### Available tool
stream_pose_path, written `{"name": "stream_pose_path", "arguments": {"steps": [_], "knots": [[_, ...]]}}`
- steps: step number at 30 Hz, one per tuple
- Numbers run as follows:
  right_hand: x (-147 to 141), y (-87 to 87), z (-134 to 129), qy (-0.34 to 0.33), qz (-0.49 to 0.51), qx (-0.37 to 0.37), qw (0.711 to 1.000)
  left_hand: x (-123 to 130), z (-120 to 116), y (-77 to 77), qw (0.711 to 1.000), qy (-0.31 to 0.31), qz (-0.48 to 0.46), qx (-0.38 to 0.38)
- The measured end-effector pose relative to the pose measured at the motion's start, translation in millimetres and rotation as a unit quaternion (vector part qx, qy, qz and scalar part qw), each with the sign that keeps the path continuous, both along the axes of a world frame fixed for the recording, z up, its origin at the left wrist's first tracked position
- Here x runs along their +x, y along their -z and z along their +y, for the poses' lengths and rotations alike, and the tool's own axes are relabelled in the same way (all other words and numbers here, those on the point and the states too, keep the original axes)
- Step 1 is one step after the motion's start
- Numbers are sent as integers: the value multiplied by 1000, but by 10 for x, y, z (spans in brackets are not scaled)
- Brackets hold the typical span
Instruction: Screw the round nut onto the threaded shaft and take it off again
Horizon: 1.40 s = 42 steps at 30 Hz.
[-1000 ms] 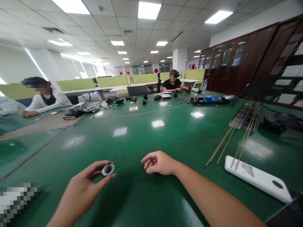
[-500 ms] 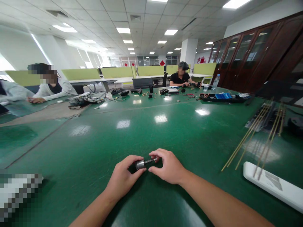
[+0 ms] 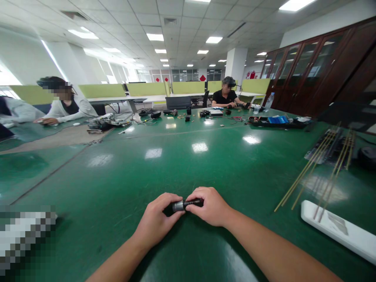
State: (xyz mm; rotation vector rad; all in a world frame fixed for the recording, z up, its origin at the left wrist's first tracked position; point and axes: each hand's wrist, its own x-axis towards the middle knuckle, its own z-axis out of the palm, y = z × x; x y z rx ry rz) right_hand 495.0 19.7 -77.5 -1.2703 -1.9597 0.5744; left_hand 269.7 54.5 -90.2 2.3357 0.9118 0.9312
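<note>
Green tabletop [image 3: 164, 172] beneath curled hands [image 3: 157, 219] [image 3: 211, 209]

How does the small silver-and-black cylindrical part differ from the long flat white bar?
The small silver-and-black cylindrical part looks round and metallic; the long flat white bar is slab-like. The part is held by the left grip and right grip; the bar lies on the glossy green table. The part looks far shorter than the bar.
</note>
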Motion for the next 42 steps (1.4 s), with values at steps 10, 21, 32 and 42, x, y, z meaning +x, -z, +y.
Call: {"name": "stream_pose_path", "arguments": {"steps": [10,21,32,42], "knots": [[6,-52,-33,6,0,-8,1000,1,-16,-42,1000,5,-17,12],[6,-62,-29,12,-2,-13,1000,-13,-5,-36,999,-7,-20,24],[25,-72,-42,18,4,-15,1000,-20,-2,-29,999,-20,-16,26],[47,-89,-40,20,5,-5,1000,-27,-16,-64,999,-25,-19,16]]}}
